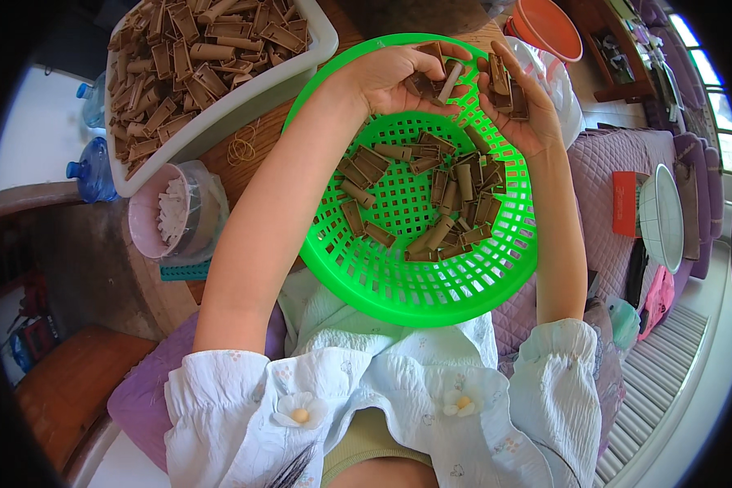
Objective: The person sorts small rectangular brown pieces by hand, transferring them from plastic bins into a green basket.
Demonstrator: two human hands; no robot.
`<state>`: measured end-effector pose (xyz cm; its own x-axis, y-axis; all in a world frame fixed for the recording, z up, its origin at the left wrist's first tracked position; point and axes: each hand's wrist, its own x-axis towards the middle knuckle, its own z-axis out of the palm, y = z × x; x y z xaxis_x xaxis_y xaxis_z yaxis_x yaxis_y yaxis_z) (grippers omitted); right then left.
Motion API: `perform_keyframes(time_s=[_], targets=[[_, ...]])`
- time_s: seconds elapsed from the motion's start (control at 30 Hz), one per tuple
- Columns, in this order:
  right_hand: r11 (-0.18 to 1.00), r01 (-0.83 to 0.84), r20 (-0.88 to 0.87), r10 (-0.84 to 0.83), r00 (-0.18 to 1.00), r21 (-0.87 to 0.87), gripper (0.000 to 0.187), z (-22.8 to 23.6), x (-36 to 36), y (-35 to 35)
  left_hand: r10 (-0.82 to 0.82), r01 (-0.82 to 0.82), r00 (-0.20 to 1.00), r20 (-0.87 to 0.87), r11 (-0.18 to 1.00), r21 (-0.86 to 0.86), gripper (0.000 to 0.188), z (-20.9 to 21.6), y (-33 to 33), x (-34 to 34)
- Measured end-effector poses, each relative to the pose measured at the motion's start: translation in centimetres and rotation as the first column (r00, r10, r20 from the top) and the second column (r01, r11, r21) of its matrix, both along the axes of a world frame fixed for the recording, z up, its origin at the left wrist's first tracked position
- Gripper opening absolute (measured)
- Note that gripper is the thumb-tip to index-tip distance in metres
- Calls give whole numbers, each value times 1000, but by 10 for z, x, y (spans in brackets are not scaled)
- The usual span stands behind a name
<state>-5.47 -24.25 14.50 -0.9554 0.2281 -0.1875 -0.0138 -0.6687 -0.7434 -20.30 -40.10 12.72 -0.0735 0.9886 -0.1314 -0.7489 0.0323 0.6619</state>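
A round green plastic basket (431, 311) sits in front of me, with openwork sides and base. Several small brown half-round plastic pieces (466, 180) lie scattered inside it, mostly toward its right. Over the far rim, my left hand (389, 75) is closed on brown plastic pieces (450, 83), one pinched near the fingertips. Beside it, my right hand (538, 122) holds more brown plastic pieces (499, 75) against its curled fingers. The two hands are close together but apart. Fingers partly hide the held pieces.
At the far left stands a white bin (324, 37) heaped with similar brown pieces. Below it is a pink bucket (142, 220) lined with plastic, holding white bits. Blue water jugs (98, 172) stand further left. An orange basin (555, 32) is at the far right, near a quilted sofa (606, 175).
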Motion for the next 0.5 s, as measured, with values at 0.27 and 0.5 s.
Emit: perform_keyframes(time_s=[0.27, 0.5], targets=[[707, -248, 311, 43, 950, 662, 30, -5, -5, -7, 104, -105, 981, 165, 994, 1, 12, -7, 7, -7], [-288, -500, 523, 4, 852, 817, 35, -31, -2, -41, 40, -47, 979, 198, 998, 31, 17, -10, 8, -11]])
